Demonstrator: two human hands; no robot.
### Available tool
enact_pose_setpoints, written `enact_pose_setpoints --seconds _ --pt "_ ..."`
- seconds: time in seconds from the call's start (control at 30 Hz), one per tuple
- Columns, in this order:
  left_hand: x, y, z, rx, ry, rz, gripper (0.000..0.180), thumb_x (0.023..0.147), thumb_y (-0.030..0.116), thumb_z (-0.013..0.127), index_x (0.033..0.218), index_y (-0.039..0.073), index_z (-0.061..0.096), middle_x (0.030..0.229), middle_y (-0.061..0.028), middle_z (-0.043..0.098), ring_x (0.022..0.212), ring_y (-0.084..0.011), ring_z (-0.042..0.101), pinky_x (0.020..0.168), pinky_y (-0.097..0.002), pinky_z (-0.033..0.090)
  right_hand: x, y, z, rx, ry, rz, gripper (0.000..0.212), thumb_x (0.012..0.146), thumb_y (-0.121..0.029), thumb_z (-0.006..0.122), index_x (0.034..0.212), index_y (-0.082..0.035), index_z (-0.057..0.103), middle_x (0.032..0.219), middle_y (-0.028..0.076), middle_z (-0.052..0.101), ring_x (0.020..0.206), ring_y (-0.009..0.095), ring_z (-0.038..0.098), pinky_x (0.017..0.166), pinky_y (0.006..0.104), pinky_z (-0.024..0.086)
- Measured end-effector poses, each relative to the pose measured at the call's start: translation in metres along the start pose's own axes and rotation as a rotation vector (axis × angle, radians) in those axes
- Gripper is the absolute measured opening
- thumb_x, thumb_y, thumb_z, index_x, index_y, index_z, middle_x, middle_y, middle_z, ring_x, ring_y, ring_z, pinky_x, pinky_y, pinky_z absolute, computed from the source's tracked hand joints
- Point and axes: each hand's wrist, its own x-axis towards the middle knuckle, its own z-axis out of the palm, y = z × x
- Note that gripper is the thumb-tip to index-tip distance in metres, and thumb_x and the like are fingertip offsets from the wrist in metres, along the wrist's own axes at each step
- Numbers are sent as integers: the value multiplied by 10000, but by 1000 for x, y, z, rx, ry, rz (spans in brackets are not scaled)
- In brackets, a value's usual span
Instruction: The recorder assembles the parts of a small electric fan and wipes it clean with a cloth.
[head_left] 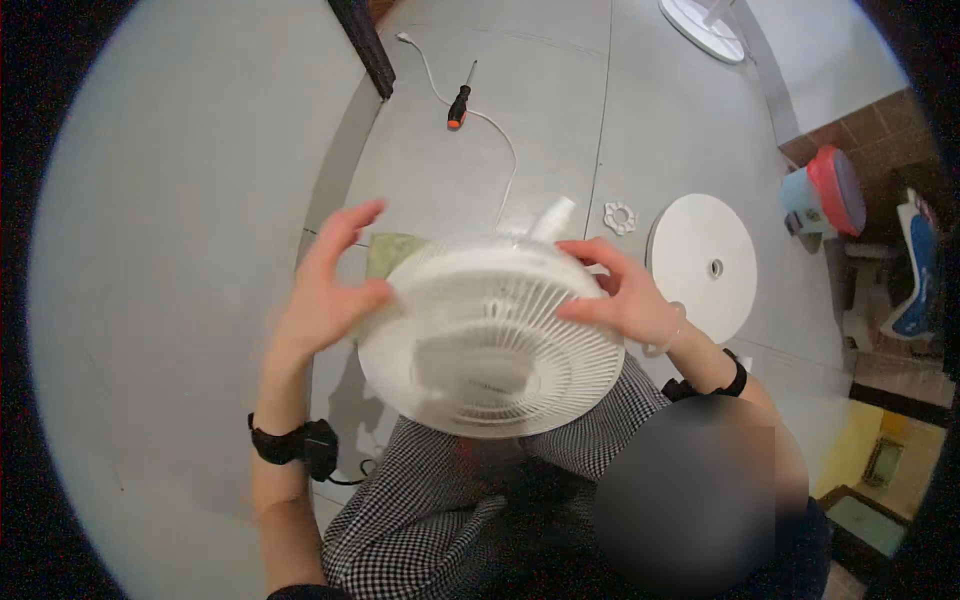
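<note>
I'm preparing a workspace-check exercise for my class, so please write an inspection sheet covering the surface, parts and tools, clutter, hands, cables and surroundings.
Surface: smooth grey tiled floor, dark joint lines.
Parts and tools: round white slatted fan grille, over the lap; flat white disc with a central hole and white flower-shaped ring, right; black-and-orange-handled screwdriver, beyond.
Clutter: pale green cloth by the grille's upper left.
Hands: left hand open at the left rim, contact unclear; right hand at the right rim, grip unclear.
Cables: thin white cable with plug, passing the screwdriver.
Surroundings: light-blue tub, right; white round stand base, upper right.
</note>
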Motion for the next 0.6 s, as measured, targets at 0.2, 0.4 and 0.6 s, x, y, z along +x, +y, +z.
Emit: enact_pose_setpoints --seconds 0.2,0.4,0.6 --pt "9 44 80 100 -466 135 910 585 382 860 1301 -3 451 1244 -193 517 1149 -348 516 962 -393 420 -9 6 41 -367 -142 -523 777 610 -219 824 1270 9 484 1146 171 500 1084 335 479 965 400 397" --pt "-35 25 115 170 -228 247 971 544 418 866 1263 -81 445 1165 -219 537 1035 -393 541 896 -442 452 -15 15 49 -405 -154 -518 739 602 -208 815 1237 -18 491 1164 175 510 1034 354 506 922 408 425" --pt "-55 19 127 151 -207 227 961 521 399 872 1247 -76 457 1147 -201 544 1000 -363 556 871 -426 468 -29 15 53 -459 -210 -439 780 612 -259 812 1236 42 453 1145 219 522 1062 379 510 913 432 436"
